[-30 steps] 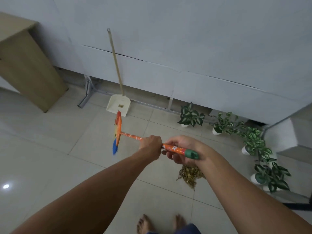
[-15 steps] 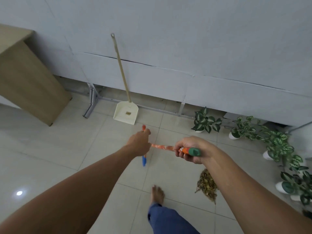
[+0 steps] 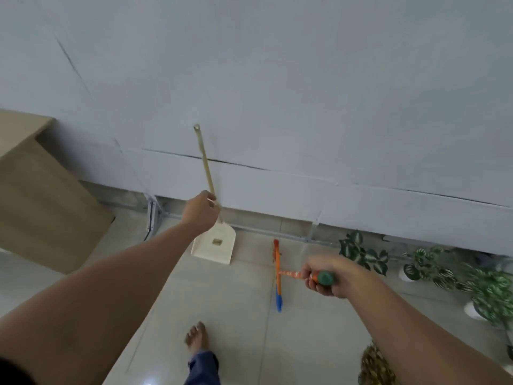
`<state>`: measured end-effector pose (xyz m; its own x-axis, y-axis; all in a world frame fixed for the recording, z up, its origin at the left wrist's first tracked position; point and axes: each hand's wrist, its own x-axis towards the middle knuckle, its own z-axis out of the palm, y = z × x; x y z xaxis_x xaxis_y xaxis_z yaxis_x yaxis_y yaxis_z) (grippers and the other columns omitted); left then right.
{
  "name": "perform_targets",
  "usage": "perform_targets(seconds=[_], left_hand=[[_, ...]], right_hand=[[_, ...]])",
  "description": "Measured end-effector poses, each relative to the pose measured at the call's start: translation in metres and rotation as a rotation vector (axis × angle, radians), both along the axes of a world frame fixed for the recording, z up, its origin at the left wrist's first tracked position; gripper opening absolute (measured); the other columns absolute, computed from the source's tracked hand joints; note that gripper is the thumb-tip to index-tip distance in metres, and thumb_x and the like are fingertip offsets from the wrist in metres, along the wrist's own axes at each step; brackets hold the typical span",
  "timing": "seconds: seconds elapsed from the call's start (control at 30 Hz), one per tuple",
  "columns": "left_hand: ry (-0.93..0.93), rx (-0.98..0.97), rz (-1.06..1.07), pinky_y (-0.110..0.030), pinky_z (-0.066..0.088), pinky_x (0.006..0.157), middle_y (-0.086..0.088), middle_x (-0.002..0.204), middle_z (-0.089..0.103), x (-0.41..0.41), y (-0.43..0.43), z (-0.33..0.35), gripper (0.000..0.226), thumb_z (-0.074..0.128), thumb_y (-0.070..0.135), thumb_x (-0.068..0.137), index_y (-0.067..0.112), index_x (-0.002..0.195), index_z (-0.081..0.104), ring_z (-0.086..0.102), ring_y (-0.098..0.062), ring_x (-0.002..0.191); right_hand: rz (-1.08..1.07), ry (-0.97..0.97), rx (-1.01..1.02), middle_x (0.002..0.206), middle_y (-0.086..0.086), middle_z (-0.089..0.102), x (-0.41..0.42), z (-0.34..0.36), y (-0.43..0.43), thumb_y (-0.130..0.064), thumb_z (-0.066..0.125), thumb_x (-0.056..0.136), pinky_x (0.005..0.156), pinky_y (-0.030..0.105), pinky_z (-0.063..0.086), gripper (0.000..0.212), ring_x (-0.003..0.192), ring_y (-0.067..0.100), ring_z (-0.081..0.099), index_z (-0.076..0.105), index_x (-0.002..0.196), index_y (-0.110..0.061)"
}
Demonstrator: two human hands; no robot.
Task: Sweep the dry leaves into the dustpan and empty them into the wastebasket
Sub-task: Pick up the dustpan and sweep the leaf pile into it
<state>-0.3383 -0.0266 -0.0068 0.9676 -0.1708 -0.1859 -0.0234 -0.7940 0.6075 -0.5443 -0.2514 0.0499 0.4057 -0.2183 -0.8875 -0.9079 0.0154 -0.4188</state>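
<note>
floor: glossy tile | dustpan: matt cream plastic | cabinet: matt wood | dry leaves: rough

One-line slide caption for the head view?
Left hand reaches the dustpan handle at the wall; right hand holds the orange broom; leaf pile waits behind.

Bare forearms, a bare foot, and blue trousers on the leg.

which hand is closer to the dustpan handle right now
Left. The left hand is wrapped around the dustpan handle just above the pan. The right hand is off to the right and lower, gripping the broom by its green end.
</note>
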Motion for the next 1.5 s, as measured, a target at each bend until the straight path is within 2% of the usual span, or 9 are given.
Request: perform_targets(seconds=[0.1,0.2,0.3,0.53,0.77,0.9,1.0,1.17,1.5], left_hand=[[0.017,-0.085,0.087,-0.032,0.049,0.079,-0.006,0.116,0.066,0.065,0.003,-0.013,0.036,0.062,0.029,0.092,0.012,0.123,0.055,0.060,-0.022,0.096],[0.066,-0.105,0.119,-0.037,0.050,0.088,-0.009,0.124,0.062,0.126,0.007,-0.026,0.046,0.063,0.030,0.092,0.011,0.131,0.048,0.061,-0.027,0.107],[0.120,-0.109,0.143,-0.031,0.043,0.083,-0.012,0.132,0.057,0.181,0.010,-0.033,0.054,0.063,0.026,0.092,0.009,0.138,0.040,0.059,-0.029,0.113],[0.128,-0.086,0.090,-0.037,0.042,0.099,-0.014,0.146,0.041,0.292,0.009,-0.045,0.073,0.069,0.025,0.088,0.007,0.146,0.029,0.048,-0.031,0.129],[0.171,-0.111,-0.073,-0.036,0.047,0.091,-0.005,0.137,0.054,0.347,0.002,-0.076,0.065,0.073,0.033,0.085,0.012,0.138,0.041,0.055,-0.026,0.121],[0.121,-0.156,-0.085,-0.034,0.046,0.084,-0.005,0.118,0.062,0.359,-0.007,-0.084,0.040,0.065,0.032,0.090,0.011,0.122,0.054,0.059,-0.027,0.111],[0.060,-0.116,-0.103,-0.035,0.048,0.079,-0.007,0.108,0.066,0.355,-0.007,-0.083,0.028,0.061,0.030,0.093,0.011,0.113,0.060,0.061,-0.028,0.102],[-0.044,0.009,-0.197,-0.039,0.050,0.073,-0.005,0.088,0.066,0.324,0.006,-0.070,0.030,0.065,0.038,0.090,0.010,0.099,0.061,0.061,-0.028,0.085],[-0.191,0.109,-0.228,-0.039,0.050,0.068,-0.006,0.073,0.061,0.215,0.018,-0.012,0.037,0.067,0.047,0.086,0.013,0.095,0.054,0.059,-0.032,0.075]], right_hand=[[-0.042,0.017,-0.022,0.070,0.010,0.054,0.038,0.000,0.018,0.006,0.050,0.087,0.033,0.016,0.040,0.011,0.040,0.008,0.050,0.052,0.079,-0.001],[-0.118,0.030,-0.018,0.066,0.011,0.054,0.086,-0.001,0.040,0.006,0.048,0.087,0.033,0.016,0.043,0.014,0.047,0.012,0.052,0.052,0.075,-0.001],[-0.179,0.055,0.003,0.061,0.009,0.053,0.138,0.000,0.062,0.003,0.047,0.088,0.036,0.017,0.045,0.016,0.051,0.012,0.053,0.054,0.075,-0.001],[-0.364,0.080,0.052,0.053,0.009,0.054,0.246,-0.008,0.096,0.007,0.049,0.080,0.037,0.018,0.046,0.015,0.036,0.012,0.051,0.055,0.070,-0.003],[-0.407,0.108,0.052,0.064,0.012,0.056,0.298,-0.022,0.113,0.005,0.052,0.081,0.038,0.018,0.048,0.014,0.028,0.011,0.049,0.059,0.073,-0.004],[-0.416,0.101,0.059,0.064,0.012,0.055,0.301,-0.028,0.114,0.004,0.052,0.083,0.037,0.018,0.048,0.015,0.030,0.010,0.049,0.057,0.072,-0.005],[-0.427,0.101,0.068,0.066,0.010,0.054,0.293,-0.032,0.112,0.001,0.054,0.087,0.040,0.019,0.049,0.012,0.047,0.011,0.052,0.054,0.077,-0.006],[-0.446,0.117,0.089,0.075,0.013,0.056,0.277,-0.040,0.104,0.004,0.053,0.085,0.043,0.019,0.050,0.008,0.057,0.013,0.054,0.058,0.085,-0.002],[-0.429,0.048,0.131,0.082,0.017,0.056,0.194,-0.045,0.062,0.007,0.053,0.077,0.035,0.019,0.048,0.026,0.045,0.013,0.053,0.059,0.102,0.001]])
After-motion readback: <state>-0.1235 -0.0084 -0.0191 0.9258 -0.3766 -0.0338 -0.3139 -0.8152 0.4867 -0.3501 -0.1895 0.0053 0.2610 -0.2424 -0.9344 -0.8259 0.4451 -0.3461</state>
